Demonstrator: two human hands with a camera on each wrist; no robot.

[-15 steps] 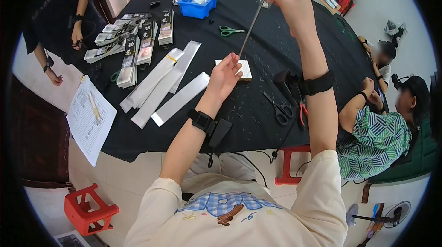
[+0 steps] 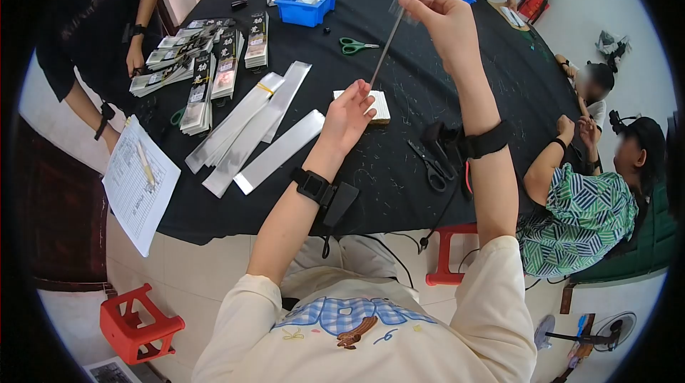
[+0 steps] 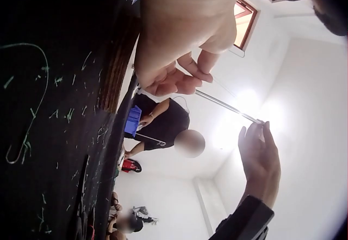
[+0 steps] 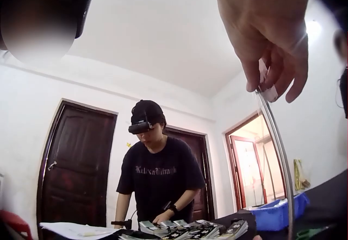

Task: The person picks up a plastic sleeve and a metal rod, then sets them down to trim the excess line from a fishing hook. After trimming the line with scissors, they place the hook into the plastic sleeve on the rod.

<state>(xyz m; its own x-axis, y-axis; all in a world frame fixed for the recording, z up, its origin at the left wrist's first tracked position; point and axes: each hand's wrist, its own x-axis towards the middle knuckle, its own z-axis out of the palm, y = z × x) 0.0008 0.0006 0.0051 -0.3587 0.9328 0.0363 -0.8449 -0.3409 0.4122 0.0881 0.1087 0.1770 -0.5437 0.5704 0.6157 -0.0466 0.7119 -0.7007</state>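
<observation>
A thin metal rod slants up between the two hands, over the black tablecloth. At its lower end are the fingertips of my left hand, thumb and forefinger together and the other fingers loosely bent. My right hand, raised higher, pinches the rod's top end between thumb and fingers. A small white piece shows at those right fingertips, and a fine line runs beside the rod. Below the left fingers lies a white-topped block, partly hidden by that hand.
Silvery strips and stacks of labelled packs lie to the left, near a paper sheet. Black scissors, green scissors and a blue bin are on the table. Other people stand or sit around it.
My right hand has come slightly down, still at the rod's top; the left hand stays nearly still. The person on the left has reached toward the table, and a person on the right has raised a hand.
</observation>
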